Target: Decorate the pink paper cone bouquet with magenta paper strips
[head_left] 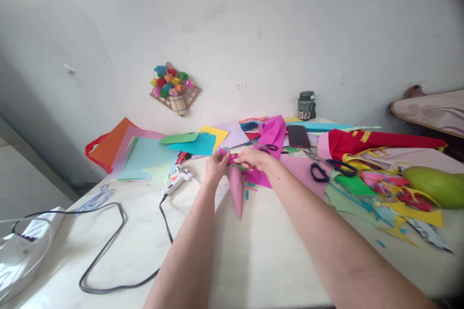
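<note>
So a pink paper cone is being held out over the middle of the surface, point aimed back toward the wearer, wide end up at the hands. A magenta paper bit is bunched at that wide end, with some green showing just below it. It's pinched from one side by the left hand, fingers closed on it, and from the other by the right hand, fingers clamped there too. Whether the cone itself is also gripped can't really be told, too small.

Just past the right hand, small dark-handled scissors have been left by some crumpled magenta paper. A phone is parked a bit further right, and bigger scissors are laid near a pile of colourful scraps and a green rounded thing.

To the left of the left hand, a white glue gun is lying with its black cable looped across the surface. Coloured sheets are spread behind it. At the back, a lidded jar is stood by the wall, where a paper-flower decoration is hung.
</note>
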A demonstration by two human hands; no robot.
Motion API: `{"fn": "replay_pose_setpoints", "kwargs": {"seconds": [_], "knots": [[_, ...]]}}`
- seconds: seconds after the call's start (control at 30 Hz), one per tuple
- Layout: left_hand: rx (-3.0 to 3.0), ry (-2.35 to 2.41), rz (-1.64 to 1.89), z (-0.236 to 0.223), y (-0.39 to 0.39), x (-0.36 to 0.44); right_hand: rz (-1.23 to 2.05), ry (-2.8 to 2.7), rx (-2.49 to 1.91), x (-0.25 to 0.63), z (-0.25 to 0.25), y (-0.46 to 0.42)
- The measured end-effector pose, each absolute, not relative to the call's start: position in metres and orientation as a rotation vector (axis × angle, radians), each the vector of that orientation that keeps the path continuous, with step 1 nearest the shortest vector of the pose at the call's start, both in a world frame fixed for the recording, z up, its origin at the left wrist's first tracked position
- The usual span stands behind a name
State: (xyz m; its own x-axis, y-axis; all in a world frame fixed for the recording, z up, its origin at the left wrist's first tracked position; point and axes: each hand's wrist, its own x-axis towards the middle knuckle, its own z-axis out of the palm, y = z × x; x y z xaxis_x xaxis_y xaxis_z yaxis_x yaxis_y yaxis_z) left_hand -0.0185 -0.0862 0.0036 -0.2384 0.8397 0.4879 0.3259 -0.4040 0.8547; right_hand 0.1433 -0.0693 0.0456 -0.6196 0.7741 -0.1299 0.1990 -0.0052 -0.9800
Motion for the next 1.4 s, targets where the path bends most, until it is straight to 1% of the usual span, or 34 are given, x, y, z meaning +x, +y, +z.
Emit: {"fn": "replay_pose_setpoints", "kwargs": {"seconds": [0.23, 0.6, 0.7, 0.9, 0.97, 1.27, 1.4], "knots": [[1.618, 1.401, 1.662, 0.007, -0.090, -0.018, 1.862, -1.727, -0.878, 0.143, 0.043, -0.068], [1.646, 1.343, 1.640, 0.010, -0.092, -0.014, 2.044, -1.647, -0.931, 0.143, 0.047, -0.066], [1.642, 1.320, 1.625, 0.011, -0.092, -0.013, 2.008, -1.650, -0.940, 0.144, 0.045, -0.065], [1.601, 1.369, 1.678, 0.009, -0.089, -0.016, 1.779, -1.761, -0.972, 0.143, 0.037, -0.061], [1.602, 1.395, 1.690, 0.008, -0.088, -0.017, 1.772, -1.762, -0.973, 0.143, 0.036, -0.061], [1.584, 1.398, 1.676, 0.010, -0.090, -0.015, 2.098, -1.641, -0.785, 0.144, 0.035, -0.060], [1.567, 1.368, 1.654, 0.011, -0.092, -0.013, 2.136, -1.620, -0.786, 0.143, 0.036, -0.061]]}}
